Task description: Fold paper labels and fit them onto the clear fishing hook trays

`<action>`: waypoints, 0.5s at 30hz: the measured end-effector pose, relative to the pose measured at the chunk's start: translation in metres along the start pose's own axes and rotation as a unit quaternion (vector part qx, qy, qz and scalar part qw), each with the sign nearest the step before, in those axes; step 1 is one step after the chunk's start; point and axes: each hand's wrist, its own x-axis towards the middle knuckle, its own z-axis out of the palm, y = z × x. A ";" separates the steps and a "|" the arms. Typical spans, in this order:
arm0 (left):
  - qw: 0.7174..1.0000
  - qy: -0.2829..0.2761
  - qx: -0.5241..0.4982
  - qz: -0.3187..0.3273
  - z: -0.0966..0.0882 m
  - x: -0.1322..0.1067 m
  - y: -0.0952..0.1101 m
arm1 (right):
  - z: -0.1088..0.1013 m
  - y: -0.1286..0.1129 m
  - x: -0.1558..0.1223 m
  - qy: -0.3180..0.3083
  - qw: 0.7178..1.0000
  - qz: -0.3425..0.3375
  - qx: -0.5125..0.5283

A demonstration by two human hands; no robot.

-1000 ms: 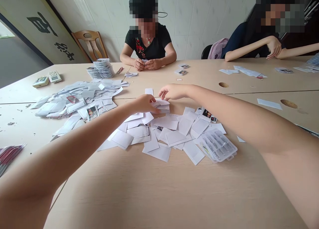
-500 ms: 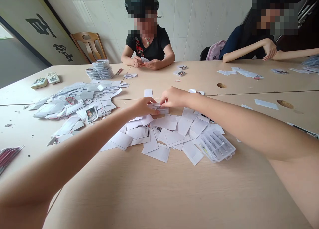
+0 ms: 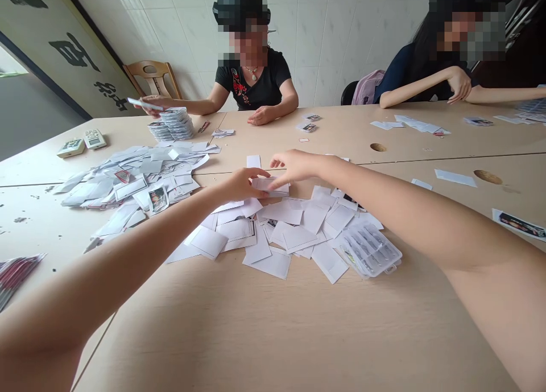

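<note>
White slips form the small stack (image 3: 273,186) lying beyond and left of the clear plastic case (image 3: 371,250), left hand (image 3: 244,182) fingers clamped on its end, right hand (image 3: 295,165) fingers loosely apart on top; best, I'd judge, squaring edges gently so none slide onto the loose slips (image 3: 281,232) beside that case.

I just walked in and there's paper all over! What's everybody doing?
The camera wearer's left hand grips a small stack of white slips while the right hand rests open-fingered on top of it. More loose slips lie spread on the table nearby, beside a clear plastic case. Across the table, a person in a black top holds a slip over a pile of packs.
</note>
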 end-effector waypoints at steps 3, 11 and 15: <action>1.000 0.001 0.004 0.000 0.000 0.001 -0.001 | 0.000 0.004 -0.001 -0.078 0.997 0.016 -0.017; 0.990 0.010 0.141 0.012 -0.006 -0.003 0.005 | 0.002 -0.002 -0.001 -0.092 0.993 -0.010 -0.077; 0.987 -0.002 0.159 0.015 -0.006 -0.008 0.007 | 0.003 -0.001 -0.002 -0.095 0.993 0.004 -0.071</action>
